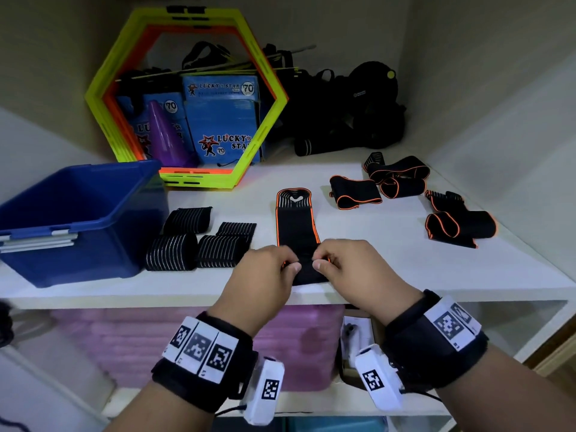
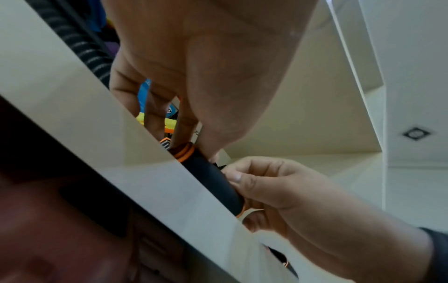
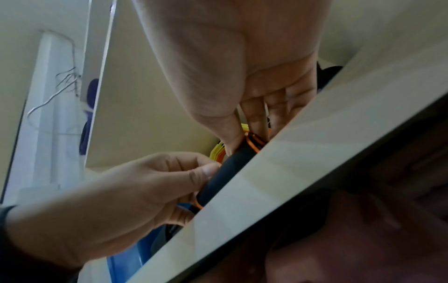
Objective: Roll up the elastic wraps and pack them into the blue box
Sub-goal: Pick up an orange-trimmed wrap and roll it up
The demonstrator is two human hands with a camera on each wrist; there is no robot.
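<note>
Both hands [image 1: 307, 265] pinch the wrap's [image 1: 297, 222] rolled near end.

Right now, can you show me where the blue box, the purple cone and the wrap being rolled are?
blue box [image 1: 126, 241]: head view, on its front right wall.
purple cone [image 1: 165, 138]: head view, on its side.
wrap [image 1: 296, 226]: head view, on its flat unrolled part.

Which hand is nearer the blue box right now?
Left. The left hand pinches the orange-trimmed wrap on the side toward the blue box; the right hand pinches it on the far side.
</note>
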